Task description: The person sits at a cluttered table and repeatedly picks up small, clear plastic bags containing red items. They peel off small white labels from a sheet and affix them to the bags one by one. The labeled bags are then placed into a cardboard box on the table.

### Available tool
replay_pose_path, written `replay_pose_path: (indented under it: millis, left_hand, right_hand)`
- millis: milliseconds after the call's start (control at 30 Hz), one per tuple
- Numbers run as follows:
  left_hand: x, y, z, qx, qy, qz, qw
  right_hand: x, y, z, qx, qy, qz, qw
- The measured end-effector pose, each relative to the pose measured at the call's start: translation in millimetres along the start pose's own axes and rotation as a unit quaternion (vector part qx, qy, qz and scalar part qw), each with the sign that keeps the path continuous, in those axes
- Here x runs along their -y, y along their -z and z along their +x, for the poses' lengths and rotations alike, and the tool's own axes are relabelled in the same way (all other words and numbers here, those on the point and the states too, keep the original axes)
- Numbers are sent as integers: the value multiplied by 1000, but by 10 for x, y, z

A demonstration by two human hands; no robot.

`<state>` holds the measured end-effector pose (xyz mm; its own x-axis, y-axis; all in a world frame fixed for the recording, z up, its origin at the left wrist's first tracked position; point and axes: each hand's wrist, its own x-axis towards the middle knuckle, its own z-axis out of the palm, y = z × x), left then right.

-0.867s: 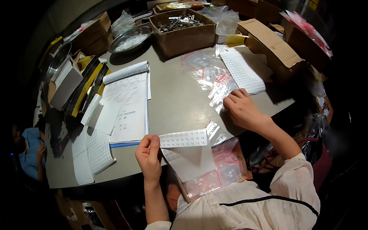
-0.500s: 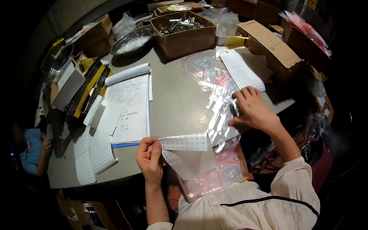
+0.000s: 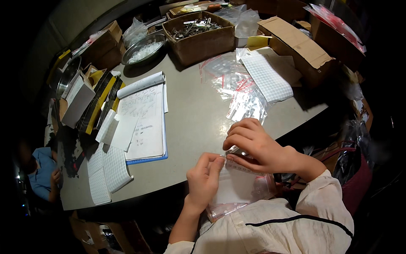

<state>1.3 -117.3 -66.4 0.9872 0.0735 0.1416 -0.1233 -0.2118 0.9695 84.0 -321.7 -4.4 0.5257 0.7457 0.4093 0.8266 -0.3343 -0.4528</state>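
A sheet of white number labels [image 3: 233,186] hangs just past the table's front edge, pinched at its upper left corner between the thumb and fingers of my left hand [image 3: 204,180]. My right hand [image 3: 261,151] is bent over the sheet's upper edge, thumb and forefinger drawn together close to my left fingertips. A bit of something shiny shows under its palm; what those fingers hold, if anything, is hidden. Below the sheet, clear zip bags with red lines [image 3: 264,186] lie at my lap. More clear zip bags [image 3: 247,106] are spread on the table beyond my right hand.
A long label sheet [image 3: 268,80] lies at the right beside cardboard boxes [image 3: 296,40]. At the back stand a carton of metal parts [image 3: 198,46] and a metal bowl [image 3: 144,51]. A clipboard with papers [image 3: 146,122] and more label sheets [image 3: 111,169] lie left. A person [image 3: 40,173] is at far left.
My right hand has come back from the bags on the table to the label sheet. My left hand has moved right and lower with the sheet, and the two hands now meet.
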Motion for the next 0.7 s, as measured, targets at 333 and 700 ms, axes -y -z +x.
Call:
replay_pose_path:
  millis: [333,700]
  left_hand:
    - [56,-53,29,39,86,-83,992]
    - [203,156,113,22,80,-219,972]
  right_hand:
    - [-189,-208,-134,-32,55,15,998]
    - [-1218,-26,-273,-22,-94,-238,966]
